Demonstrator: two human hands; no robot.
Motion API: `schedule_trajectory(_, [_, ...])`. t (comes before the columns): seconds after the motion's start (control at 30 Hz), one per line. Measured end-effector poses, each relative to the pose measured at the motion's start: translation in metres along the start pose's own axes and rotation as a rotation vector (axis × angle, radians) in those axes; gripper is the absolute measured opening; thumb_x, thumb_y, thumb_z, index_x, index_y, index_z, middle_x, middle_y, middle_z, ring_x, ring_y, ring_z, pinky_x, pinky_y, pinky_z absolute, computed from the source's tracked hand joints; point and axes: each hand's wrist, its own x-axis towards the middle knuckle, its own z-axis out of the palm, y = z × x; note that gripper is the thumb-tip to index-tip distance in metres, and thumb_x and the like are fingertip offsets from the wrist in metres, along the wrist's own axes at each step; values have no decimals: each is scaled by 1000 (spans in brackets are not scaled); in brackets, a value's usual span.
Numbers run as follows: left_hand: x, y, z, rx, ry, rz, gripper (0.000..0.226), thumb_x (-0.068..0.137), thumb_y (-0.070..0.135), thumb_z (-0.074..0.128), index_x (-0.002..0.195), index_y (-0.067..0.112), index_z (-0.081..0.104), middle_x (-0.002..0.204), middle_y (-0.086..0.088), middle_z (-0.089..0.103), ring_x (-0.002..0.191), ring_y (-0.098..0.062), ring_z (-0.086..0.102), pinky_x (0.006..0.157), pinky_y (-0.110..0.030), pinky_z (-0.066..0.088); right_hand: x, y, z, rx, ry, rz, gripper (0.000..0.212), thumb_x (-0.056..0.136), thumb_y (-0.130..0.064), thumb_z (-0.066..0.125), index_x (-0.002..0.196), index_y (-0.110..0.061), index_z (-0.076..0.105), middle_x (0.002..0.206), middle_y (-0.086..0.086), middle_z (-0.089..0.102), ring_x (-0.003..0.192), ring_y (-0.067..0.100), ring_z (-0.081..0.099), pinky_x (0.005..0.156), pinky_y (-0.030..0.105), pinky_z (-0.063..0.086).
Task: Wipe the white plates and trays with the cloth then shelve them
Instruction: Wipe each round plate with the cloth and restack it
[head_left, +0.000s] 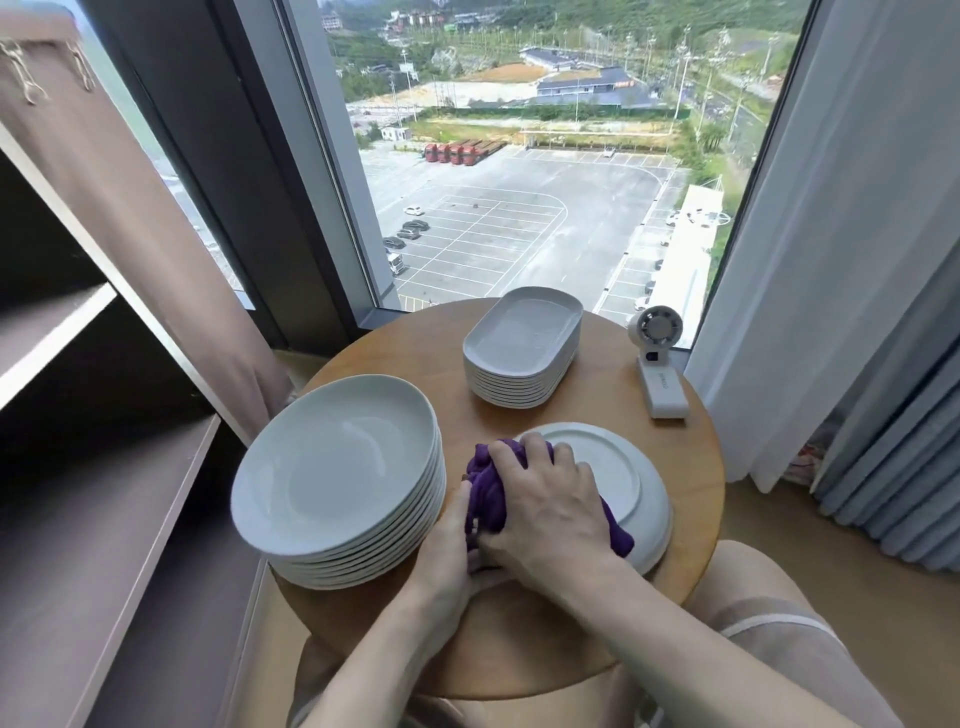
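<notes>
Right hand (545, 504) was clamped on the bunched purple cloth (485, 493), pressing it onto the upturned plate (618, 467). The plate lay foot-ring up on the counter (688, 457), at the near right.

Left hand (447, 551) sat at the plate's near-left rim, just beside the right. Its fingers were mostly hidden under the cloth and the other hand, so I could not tell whether it gripped the rim or only braced it.

Handling, my judgement:
- The plate looked like glazed ceramic: stiff, fairly heavy, smooth, and it would chip if knocked.
- Upside down, it offered the rim for a pinch from the side, and the foot ring gave a ridge for the cloth to run round.
- The cloth was soft and would bunch easily, so it had to be taken as a wad.

Around it:
- A stack of round plates (337, 467) stood at the near left, overhanging the counter edge a little and close by the left wrist. That was the likeliest thing to bump.
- A stack of oblong trays (522, 343) stood at the far side.
- A small white fan (657, 358) stood at the far right, well apart from the plate.
- The shelves (104, 493) were off to the left, past the plate stack, so a carry there would pass over or round that stack.
- A brown curtain (156, 260) hung near the shelf edge.
</notes>
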Motion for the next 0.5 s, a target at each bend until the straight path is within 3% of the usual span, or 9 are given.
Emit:
schedule_trajectory(0.1, [2, -1, 0, 28, 10, 6, 55, 100, 66, 36, 105, 33, 80, 91, -10, 77, 73, -21, 73, 72, -38, 59, 12, 0, -4, 81, -30, 50, 73, 71, -64, 67, 131, -32, 42, 130, 2, 44, 118, 31, 45, 95, 44, 41])
schedule_trajectory(0.2, [0, 0, 1, 72, 9, -8, 50, 97, 67, 39, 101, 38, 79, 86, -7, 78, 77, -23, 74, 72, -35, 59, 28, 6, -7, 99, -24, 109, 69, 74, -68, 65, 128, -30, 44, 125, 3, 45, 117, 31, 48, 96, 43, 44])
schedule_trajectory(0.3, [-4, 1, 1, 154, -6, 23, 30, 100, 43, 56, 130, 42, 62, 109, -8, 77, 84, -25, 74, 73, -33, 57, 45, 17, -9, 119, -15, 169, 70, 76, -69, 66, 130, -29, 46, 128, 4, 48, 118, 31, 49, 98, 42, 44])
schedule_trajectory(0.37, [-3, -3, -1, 210, -19, 46, 59, 94, 20, 70, 146, 36, 46, 123, -10, 71, 89, -25, 72, 76, -33, 56, 50, 25, -8, 123, 12, 186, 71, 77, -71, 65, 130, -29, 47, 127, 4, 49, 116, 31, 50, 97, 42, 44])
schedule_trajectory(0.4, [-3, -4, -2, 244, -19, 66, 70, 90, 12, 75, 148, 34, 43, 120, -11, 71, 91, -24, 71, 77, -33, 57, 50, 29, -7, 125, 35, 192, 72, 77, -72, 65, 132, -29, 48, 125, 4, 50, 114, 31, 51, 96, 41, 44])
schedule_trajectory(0.5, [-5, -9, 0, 326, 10, 123, 81, 83, 0, 80, 147, 31, 42, 81, -7, 64, 73, -19, 67, 72, -32, 58, 48, 43, -6, 119, 115, 203, 77, 76, -76, 63, 135, -30, 48, 122, 3, 54, 111, 31, 54, 93, 41, 45])
